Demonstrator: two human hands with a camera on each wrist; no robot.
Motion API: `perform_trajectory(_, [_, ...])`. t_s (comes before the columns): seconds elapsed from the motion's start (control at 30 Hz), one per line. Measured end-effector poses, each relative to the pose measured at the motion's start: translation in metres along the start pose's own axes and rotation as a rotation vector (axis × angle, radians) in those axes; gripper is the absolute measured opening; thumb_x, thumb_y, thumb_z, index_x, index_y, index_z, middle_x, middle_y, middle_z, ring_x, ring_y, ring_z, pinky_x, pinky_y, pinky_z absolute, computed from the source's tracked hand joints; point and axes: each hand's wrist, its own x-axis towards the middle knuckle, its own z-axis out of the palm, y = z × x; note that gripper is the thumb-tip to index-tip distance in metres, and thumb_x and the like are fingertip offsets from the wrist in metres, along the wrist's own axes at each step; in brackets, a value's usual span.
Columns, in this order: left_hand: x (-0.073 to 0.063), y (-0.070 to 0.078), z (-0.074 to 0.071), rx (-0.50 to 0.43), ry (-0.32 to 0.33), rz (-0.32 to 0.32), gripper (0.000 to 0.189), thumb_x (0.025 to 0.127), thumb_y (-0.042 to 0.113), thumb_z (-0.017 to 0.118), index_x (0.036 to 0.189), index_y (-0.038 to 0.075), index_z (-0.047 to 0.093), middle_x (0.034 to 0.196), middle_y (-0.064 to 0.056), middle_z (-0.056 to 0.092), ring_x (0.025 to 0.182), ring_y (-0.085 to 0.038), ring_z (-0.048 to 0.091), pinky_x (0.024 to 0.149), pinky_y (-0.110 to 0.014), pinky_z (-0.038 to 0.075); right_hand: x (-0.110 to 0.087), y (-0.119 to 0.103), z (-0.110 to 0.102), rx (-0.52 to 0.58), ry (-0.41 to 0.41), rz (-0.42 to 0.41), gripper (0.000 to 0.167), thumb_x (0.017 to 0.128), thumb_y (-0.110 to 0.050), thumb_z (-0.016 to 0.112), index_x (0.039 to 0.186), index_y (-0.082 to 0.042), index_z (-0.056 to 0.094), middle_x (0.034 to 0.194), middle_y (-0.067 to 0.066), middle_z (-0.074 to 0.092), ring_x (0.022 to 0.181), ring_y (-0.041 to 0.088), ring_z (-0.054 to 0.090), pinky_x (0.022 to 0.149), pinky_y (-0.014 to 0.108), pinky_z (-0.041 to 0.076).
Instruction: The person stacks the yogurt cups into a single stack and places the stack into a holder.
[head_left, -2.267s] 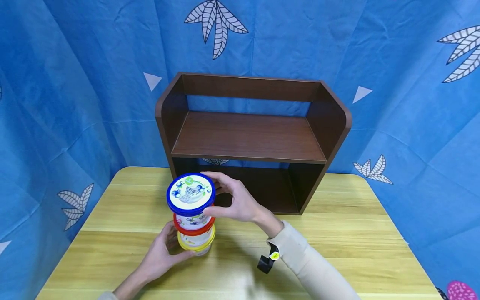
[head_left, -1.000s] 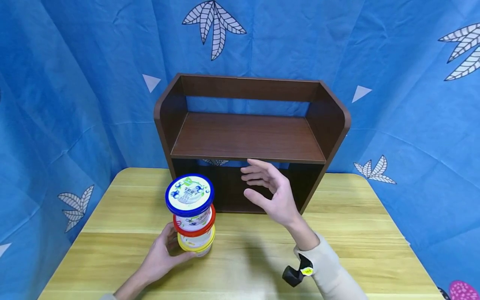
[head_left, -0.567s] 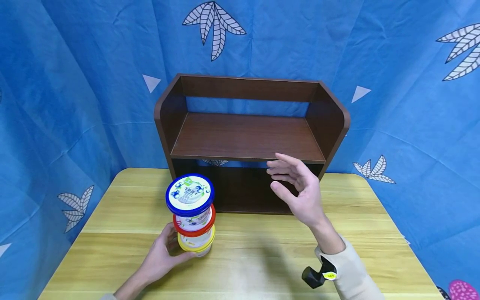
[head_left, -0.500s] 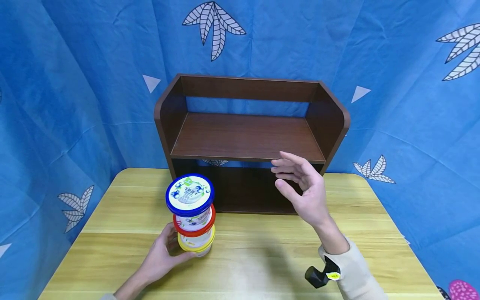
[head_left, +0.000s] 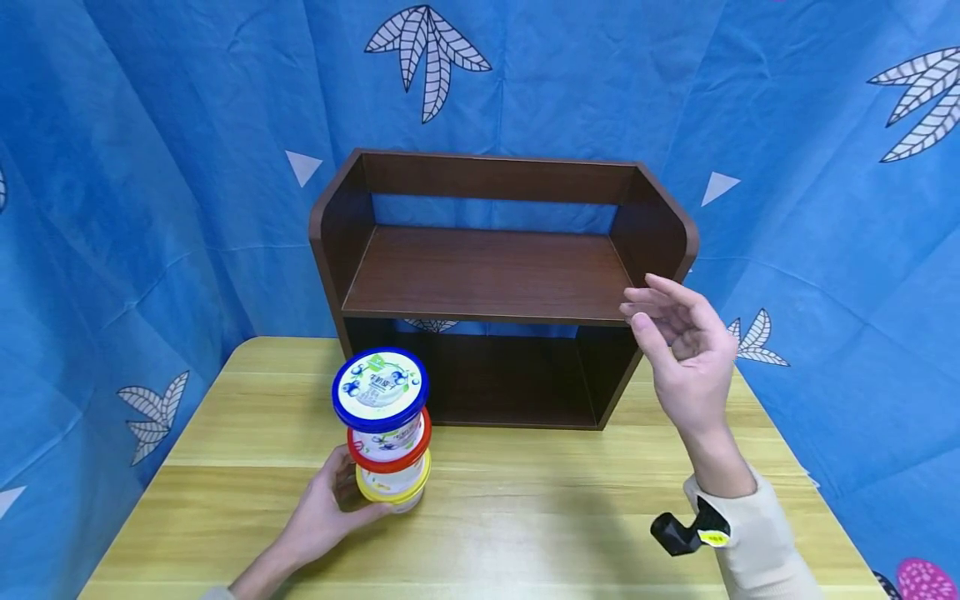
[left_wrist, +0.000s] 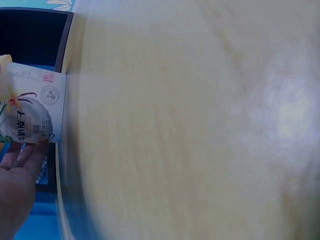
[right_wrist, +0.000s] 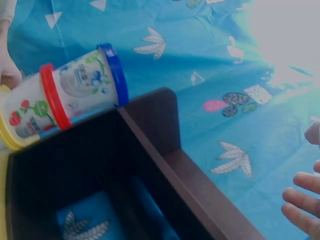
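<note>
Three round plastic tubs stand in a stack at the left front of the shelf. On top is the blue-lidded tub (head_left: 380, 390), below it the red-lidded tub (head_left: 388, 462), and lowest the yellow-lidded tub (head_left: 393, 496). My left hand (head_left: 322, 510) holds the yellow-lidded tub from the left, thumb in front and fingers around its far side. In the left wrist view, fingertips of the left hand (left_wrist: 22, 172) touch the white printed tub (left_wrist: 32, 105). My right hand (head_left: 693, 362) is raised at the shelf's right front, fingers loosely bent, holding nothing.
A dark brown two-level shelf (head_left: 487, 271) stands at the back of the wooden table (head_left: 510, 500), right behind the stack. Blue patterned cloth (head_left: 187, 125) hangs behind and beside the table. A black wrist camera (head_left: 675, 533) sticks out from the right sleeve.
My right hand let go of the blue-lidded tub and moved away to the right, up in front of the shelf's right side. The left hand and the stack have stayed in place.
</note>
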Motion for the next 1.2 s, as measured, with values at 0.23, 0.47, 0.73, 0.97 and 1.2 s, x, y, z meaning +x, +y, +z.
perform_trajectory(0.23, [-0.001, 0.002, -0.001, 0.003, 0.002, 0.016, 0.085, 0.079, 0.029, 0.094, 0.147, 0.012, 0.045, 0.143, -0.010, 0.065, 0.133, -0.032, 0.063, 0.102, -0.023, 0.056, 0.012, -0.001, -0.017, -0.142, 0.082, -0.021, 0.040, 0.091, 0.007, 0.071, 0.131, 0.010, 0.065, 0.113, 0.002, 0.081, 0.098, 0.011, 0.078, 0.088, 0.016, 0.062])
perform_trajectory(0.47, [-0.001, 0.003, -0.002, 0.005, -0.003, 0.004, 0.087, 0.079, 0.029, 0.094, 0.149, 0.013, 0.044, 0.145, -0.010, 0.063, 0.135, -0.031, 0.062, 0.103, -0.022, 0.055, 0.024, 0.003, -0.030, -0.295, 0.196, -0.036, 0.038, 0.090, 0.003, 0.074, 0.127, 0.007, 0.070, 0.107, -0.007, 0.080, 0.095, 0.007, 0.076, 0.087, 0.014, 0.061])
perform_trajectory(0.73, [0.001, 0.004, 0.000, 0.010, 0.000, -0.035, 0.088, 0.078, 0.032, 0.095, 0.148, 0.015, 0.045, 0.146, -0.009, 0.063, 0.136, -0.032, 0.061, 0.110, -0.046, 0.058, 0.034, 0.013, -0.044, -0.440, 0.235, 0.009, 0.036, 0.091, -0.002, 0.076, 0.126, 0.000, 0.073, 0.104, -0.018, 0.077, 0.093, -0.002, 0.072, 0.084, 0.009, 0.057])
perform_trajectory(0.97, [0.001, 0.002, 0.000, 0.015, 0.002, -0.028, 0.087, 0.078, 0.032, 0.095, 0.147, 0.015, 0.045, 0.145, -0.008, 0.064, 0.135, -0.031, 0.062, 0.109, -0.043, 0.059, 0.040, 0.021, -0.050, -0.527, 0.227, 0.107, 0.036, 0.093, -0.006, 0.077, 0.129, -0.005, 0.074, 0.102, -0.024, 0.072, 0.093, -0.004, 0.069, 0.084, 0.008, 0.055])
perform_trajectory(1.2, [0.002, 0.003, 0.000, 0.010, 0.002, -0.034, 0.088, 0.078, 0.031, 0.095, 0.148, 0.015, 0.045, 0.146, -0.009, 0.063, 0.135, -0.032, 0.062, 0.110, -0.043, 0.058, 0.049, 0.026, -0.052, -0.544, 0.225, 0.119, 0.034, 0.091, -0.008, 0.079, 0.125, -0.008, 0.076, 0.098, -0.025, 0.072, 0.090, -0.005, 0.069, 0.083, 0.006, 0.055])
